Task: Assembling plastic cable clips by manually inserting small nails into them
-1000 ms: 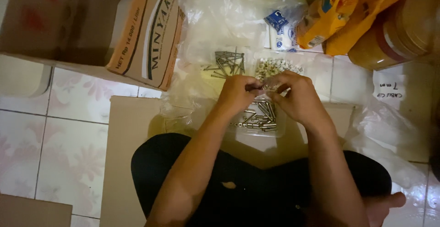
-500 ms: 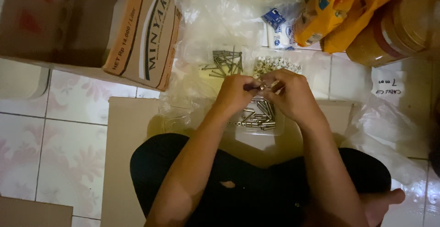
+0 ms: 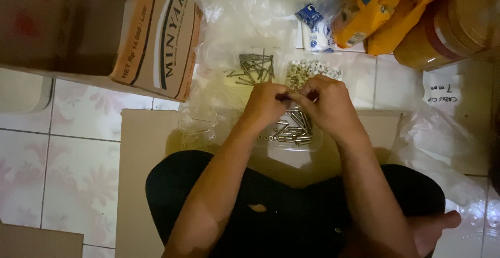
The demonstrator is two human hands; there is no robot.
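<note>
Just above the clear tray of metal pins (image 3: pixel 292 133), both hands meet fingertip to fingertip: the left hand (image 3: pixel 266 102) and the right hand (image 3: pixel 327 102) are each pinched on one small dark piece (image 3: pixel 285 97) held between them, too small and shadowed to say what it is. Beyond the tray lies a loose cluster of grey nails (image 3: pixel 255 66) on clear plastic sheet (image 3: pixel 234 23), and just to the right of those nails a heap of small white clips (image 3: pixel 312 71). Further beyond the tray, to the left, stands a cardboard box (image 3: pixel 151 34); to the right, a blue-and-white packet (image 3: pixel 315 26), orange bags (image 3: pixel 385 13) and a brownish jar (image 3: pixel 448 29). The tray itself rests on a flat sheet of cardboard (image 3: pixel 146 148) on the tiled floor (image 3: pixel 62 148), right at the seated person's knees. Now the risks, as I judge them: that pinched piece is tiny, so a slip of either grip could drop it, and if it misses the tray it could vanish into the crinkled plastic or roll off onto the tiles. The light is dim too, which makes a misaligned fit or a pricked fingertip likely enough. And the forearms hang right over the tray, so a careless elbow or knee could tip it and scatter the pins.
</note>
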